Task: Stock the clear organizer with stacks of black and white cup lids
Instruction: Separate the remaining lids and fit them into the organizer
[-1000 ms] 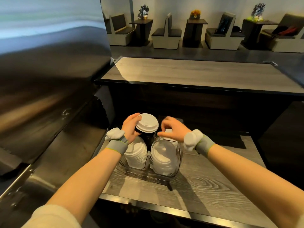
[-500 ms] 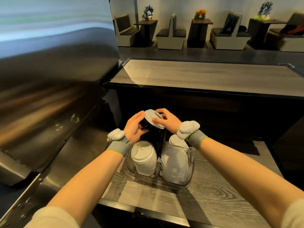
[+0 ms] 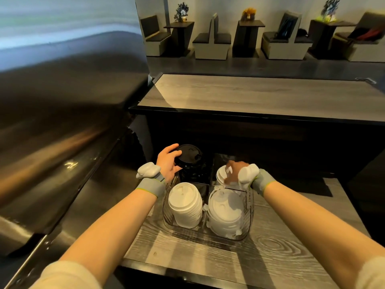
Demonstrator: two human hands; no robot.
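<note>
A clear organizer (image 3: 249, 222) with four compartments stands on the wooden counter (image 3: 270, 257). Its near left compartment holds a stack of white lids (image 3: 184, 204); the near right one holds a leaning white lid stack (image 3: 226, 213). The black lid stack (image 3: 188, 161) stands in the far left compartment, and my left hand (image 3: 167, 164) grips its left side. My right hand (image 3: 236, 171), blurred, holds a white lid (image 3: 221, 174) over the far right compartment, on top of the white lids there.
A tall steel appliance (image 3: 62, 122) fills the left side, close to my left arm. A raised wooden bar top (image 3: 260, 97) runs behind the organizer. Booth seats and small tables stand in the room beyond.
The white lid that sat on top of the black stack has come off with my right hand and moved right and down to the far right compartment. The black stack's top is now bare.
</note>
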